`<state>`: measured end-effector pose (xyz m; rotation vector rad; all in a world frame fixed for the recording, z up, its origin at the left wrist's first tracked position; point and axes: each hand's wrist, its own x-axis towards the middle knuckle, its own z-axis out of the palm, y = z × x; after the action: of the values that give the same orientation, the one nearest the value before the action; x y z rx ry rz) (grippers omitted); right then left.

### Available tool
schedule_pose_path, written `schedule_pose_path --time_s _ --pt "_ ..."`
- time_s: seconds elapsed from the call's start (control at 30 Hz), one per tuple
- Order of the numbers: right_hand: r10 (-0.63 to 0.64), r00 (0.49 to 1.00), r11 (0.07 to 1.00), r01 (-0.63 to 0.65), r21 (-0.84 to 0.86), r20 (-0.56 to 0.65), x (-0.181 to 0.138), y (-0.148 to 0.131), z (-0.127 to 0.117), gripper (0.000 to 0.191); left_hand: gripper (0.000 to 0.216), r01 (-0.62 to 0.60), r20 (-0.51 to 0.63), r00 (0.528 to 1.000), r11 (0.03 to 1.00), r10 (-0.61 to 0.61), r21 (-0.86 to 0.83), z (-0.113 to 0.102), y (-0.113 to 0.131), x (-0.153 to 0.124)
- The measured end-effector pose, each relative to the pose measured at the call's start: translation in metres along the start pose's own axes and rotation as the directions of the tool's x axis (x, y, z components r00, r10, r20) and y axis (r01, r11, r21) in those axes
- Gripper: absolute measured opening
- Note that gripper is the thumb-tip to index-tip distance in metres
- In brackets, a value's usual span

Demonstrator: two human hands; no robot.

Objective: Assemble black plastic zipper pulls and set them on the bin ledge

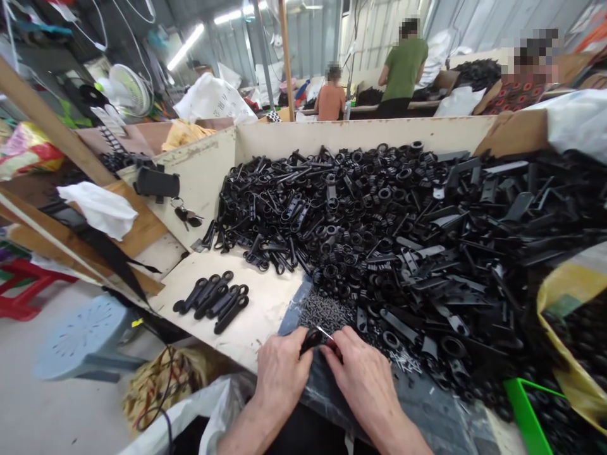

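My left hand (281, 373) is closed on a small black plastic part (312, 339) at the near edge of the bench. My right hand (363, 373) pinches a thin metal pin (325, 333) against that part. Both hands meet just in front of a patch of small dark screws (327, 311). Beyond lies a big heap of black plastic parts (403, 234), rings and flat arms mixed. To the left, several finished black pieces (215, 297) lie in a row on the cream bench top (265, 303).
A cream board wall (332, 136) backs the heap. A phone (156, 183) and keys (188, 217) hang on the left wall. A grey stool (85, 338) stands on the floor at left. A yellow bag (569, 316) and green crate (524, 411) sit right. Three people work at the back.
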<state>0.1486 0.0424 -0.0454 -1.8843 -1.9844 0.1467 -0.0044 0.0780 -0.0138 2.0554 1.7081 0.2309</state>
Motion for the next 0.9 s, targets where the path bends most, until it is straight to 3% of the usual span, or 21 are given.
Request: schedule_pose_path --time_s 0.1,0.17,0.2,0.27,0.3,0.37,0.43,0.5,0.63,0.9 --pt "0.035 0.999 0.995 -0.037 0.095 0.027 -0.002 0.002 -0.006 0.018 0.020 -0.016 0.019 1.000 0.999 0.017 -0.034 0.001 -0.001 0.005" --pt "0.056 0.998 0.954 -0.066 0.291 0.042 -0.007 0.006 -0.014 0.022 0.016 -0.021 0.028 0.999 0.997 0.023 -0.079 -0.001 -0.003 0.005" --pt "0.077 0.996 0.906 -0.089 0.414 0.047 -0.010 0.007 -0.019 0.024 0.016 -0.023 0.037 0.999 0.991 0.029 -0.133 -0.002 -0.003 0.002" --pt "0.142 0.988 0.760 -0.150 0.632 0.063 -0.017 0.009 -0.028 0.029 0.020 0.014 0.091 0.996 0.916 0.024 -0.400 -0.004 -0.001 -0.006" --pt "0.183 0.980 0.681 -0.180 0.710 0.072 -0.021 0.009 -0.032 0.031 0.024 0.079 0.150 0.989 0.810 0.011 -0.581 -0.005 0.001 -0.011" --pt "0.246 0.965 0.552 -0.212 0.806 0.085 -0.028 0.008 -0.037 0.031 0.033 0.289 0.328 0.945 0.461 0.005 -0.839 -0.006 0.007 -0.023" --pt "0.268 0.959 0.473 -0.217 0.854 0.095 -0.034 0.007 -0.039 0.029 0.043 0.451 0.464 0.885 0.178 0.039 -0.875 -0.005 0.014 -0.033" --pt "0.262 0.960 0.445 -0.209 0.871 0.097 -0.038 0.005 -0.039 0.026 0.044 0.485 0.487 0.871 0.041 0.062 -0.874 -0.002 0.020 -0.039" --pt "0.240 0.969 0.431 -0.157 0.888 0.055 -0.044 0.002 -0.038 0.017 0.039 0.448 0.445 0.894 -0.071 0.053 -0.891 0.009 0.021 -0.044" --pt "0.246 0.969 0.445 -0.109 0.889 -0.004 -0.051 0.001 -0.033 0.014 0.039 0.484 0.482 0.875 -0.164 0.054 -0.860 0.024 0.018 -0.050"
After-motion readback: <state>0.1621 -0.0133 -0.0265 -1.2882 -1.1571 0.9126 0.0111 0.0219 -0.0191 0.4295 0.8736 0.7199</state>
